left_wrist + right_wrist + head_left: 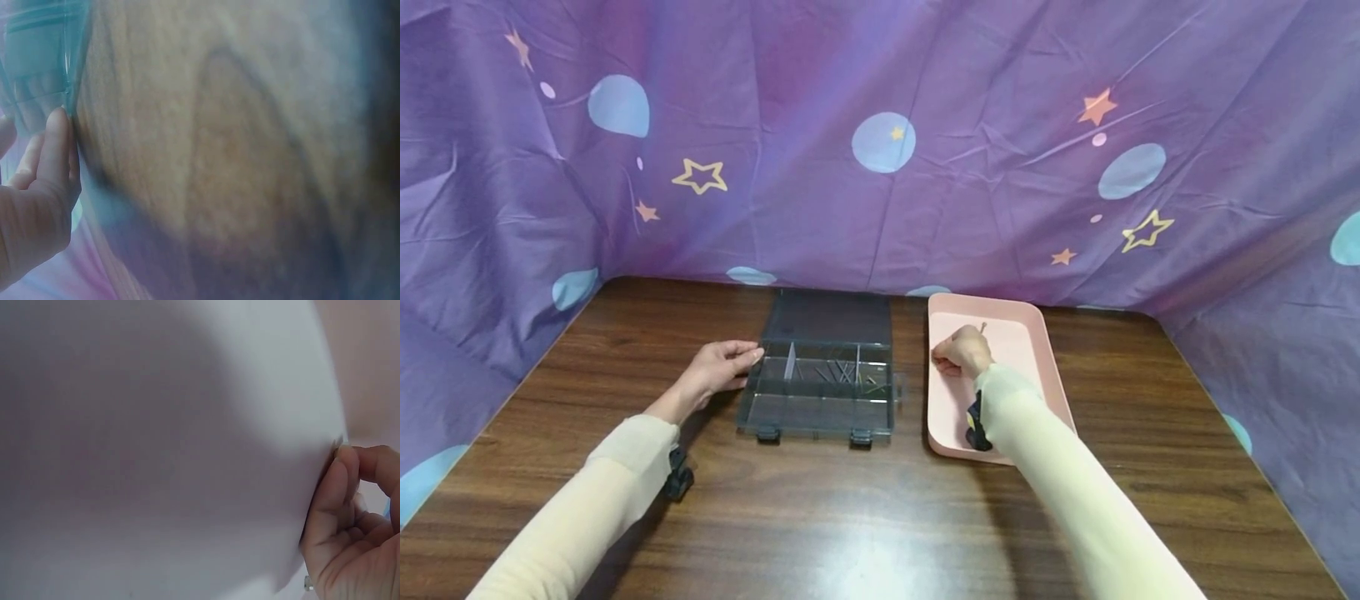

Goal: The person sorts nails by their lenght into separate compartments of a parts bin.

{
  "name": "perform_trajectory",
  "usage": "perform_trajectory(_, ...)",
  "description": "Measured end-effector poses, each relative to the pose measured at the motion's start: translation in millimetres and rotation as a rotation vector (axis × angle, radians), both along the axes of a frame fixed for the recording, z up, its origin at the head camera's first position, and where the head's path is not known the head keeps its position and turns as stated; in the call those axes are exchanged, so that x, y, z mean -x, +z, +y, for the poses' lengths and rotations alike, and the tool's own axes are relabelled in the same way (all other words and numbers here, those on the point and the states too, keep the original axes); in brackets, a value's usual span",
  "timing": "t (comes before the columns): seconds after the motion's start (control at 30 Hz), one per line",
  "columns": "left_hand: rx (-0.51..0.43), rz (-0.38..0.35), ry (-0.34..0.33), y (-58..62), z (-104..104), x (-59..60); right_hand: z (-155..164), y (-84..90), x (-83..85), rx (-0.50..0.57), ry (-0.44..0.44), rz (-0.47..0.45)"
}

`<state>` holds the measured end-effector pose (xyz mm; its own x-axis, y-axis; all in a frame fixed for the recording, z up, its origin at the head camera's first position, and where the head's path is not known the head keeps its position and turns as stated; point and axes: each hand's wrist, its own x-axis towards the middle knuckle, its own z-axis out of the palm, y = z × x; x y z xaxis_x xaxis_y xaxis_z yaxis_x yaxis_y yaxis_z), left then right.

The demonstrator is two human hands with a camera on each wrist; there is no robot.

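Note:
A see-through dark grey compartment box (820, 412) lies on the table with its lid (831, 317) folded back. Thin metal nails or pins (842, 372) lie in its middle and right compartments. My left hand (722, 367) touches the box's left edge with mostly straight fingers. In the left wrist view, its fingertips (57, 119) rest against the clear side. Over the pink tray (1060, 379), my right hand (964, 352) reaches down near the left wall. Thumb and forefinger pinch a tiny brownish piece (337, 449), mostly hidden by the fingertips.
A small screw-like piece (983, 327) lies in the tray just beyond the right hand. Upright dividers (790, 362) split the box, and two latches (861, 437) face the near side. A purple patterned cloth (805, 217) hangs behind the wooden table (760, 533).

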<state>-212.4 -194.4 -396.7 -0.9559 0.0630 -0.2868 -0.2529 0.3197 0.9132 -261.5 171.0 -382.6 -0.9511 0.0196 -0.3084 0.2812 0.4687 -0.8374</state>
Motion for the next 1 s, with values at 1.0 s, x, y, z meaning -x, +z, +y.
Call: perform_trajectory(1.0, 0.014, 0.003, 0.016, -2.1, 0, 1.2, 3, -8.2, 11.7, -0.018, 0.061, -0.061)
